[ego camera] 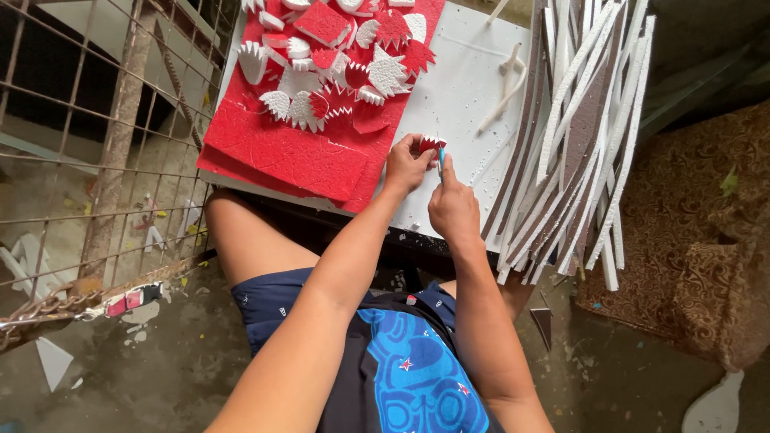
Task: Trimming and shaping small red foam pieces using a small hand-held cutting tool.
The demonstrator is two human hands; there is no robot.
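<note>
From the head camera, the left hand (405, 167) pinches a small red foam piece (431, 144). The right hand (453, 210), just beside it, grips a blue cutter (441, 158) touching the piece. Best to cut slowly, keeping fingers away. More cut shapes (337, 72) lie beyond the hands.

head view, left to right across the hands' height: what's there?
Rusty wire grid → stacked red foam sheets → left hand pinching a small red-and-white foam cutout → right hand with a thin blue tool → bundle of white foam strips → brown patterned cushion.
</note>
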